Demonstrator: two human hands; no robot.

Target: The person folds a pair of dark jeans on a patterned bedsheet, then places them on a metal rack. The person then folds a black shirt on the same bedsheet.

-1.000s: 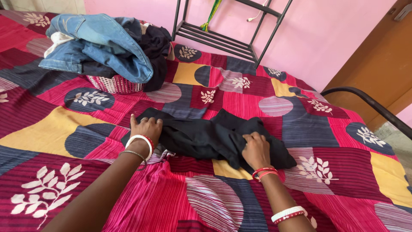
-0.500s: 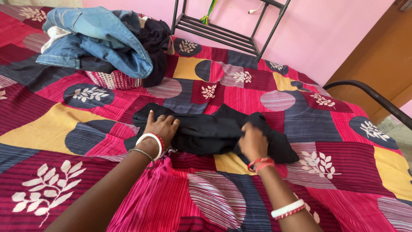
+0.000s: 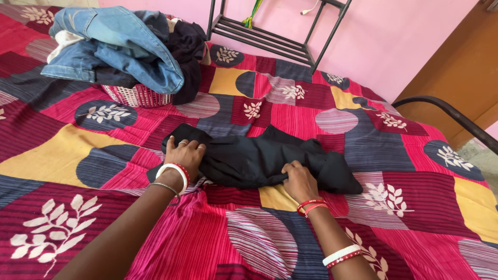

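Down on the bed (image 3: 62, 155), with its patchwork cover of red, yellow and dark panels, we have a black garment (image 3: 259, 158) lying crumpled across the middle, and both of our hands are on it. Our left hand (image 3: 184, 153) lies flat on its left end, fingers spread and pressing down, so the grip there is apart. Our right hand (image 3: 298, 181) sits at the near edge toward the right, fingers curled in over the cloth; whether they actually pinch a fold we cannot tell, since the fingertips are buried in the dark fabric. What kind of garment it is stays hard to make out, as the black swallows its seams. Farther back on the left, a pink basket (image 3: 137, 96) is mostly hidden under blue jeans (image 3: 119, 46) and other dark clothes. A black metal rack (image 3: 270, 44) stands by the pink wall, its top cut off by the frame.
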